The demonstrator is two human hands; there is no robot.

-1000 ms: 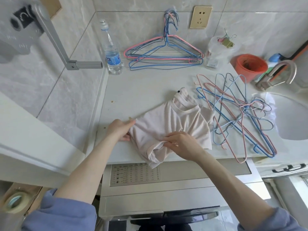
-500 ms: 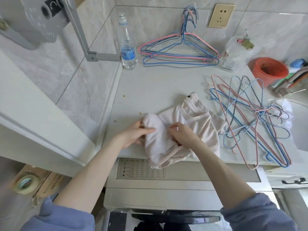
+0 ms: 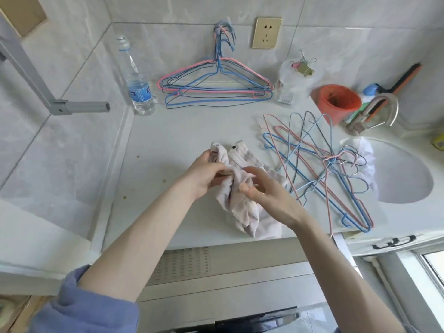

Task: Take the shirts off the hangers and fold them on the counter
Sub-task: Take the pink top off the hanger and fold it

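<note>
A pale pink shirt (image 3: 242, 207) lies bunched near the front edge of the white counter (image 3: 182, 138). My left hand (image 3: 206, 173) grips a gathered fold of it, lifted a little off the surface. Just to the right, my right hand (image 3: 269, 193) has its fingers tucked into the cloth, thumb out. A pile of empty wire hangers (image 3: 322, 164) in pink and blue lies to the right of the shirt. More empty hangers (image 3: 216, 86) hang from a wall hook at the back.
A water bottle (image 3: 138, 87) stands at the back left. An orange cup (image 3: 336, 102), a bag with clips (image 3: 292, 80) and a faucet (image 3: 377, 111) sit at the back right, beside a sink (image 3: 406, 179). A grey bracket (image 3: 79, 107) juts from the left wall.
The flat shirt has been gathered into a bunch. My left hand moved right from the shirt's left edge and lifted a fold; my right hand moved up into the cloth.
</note>
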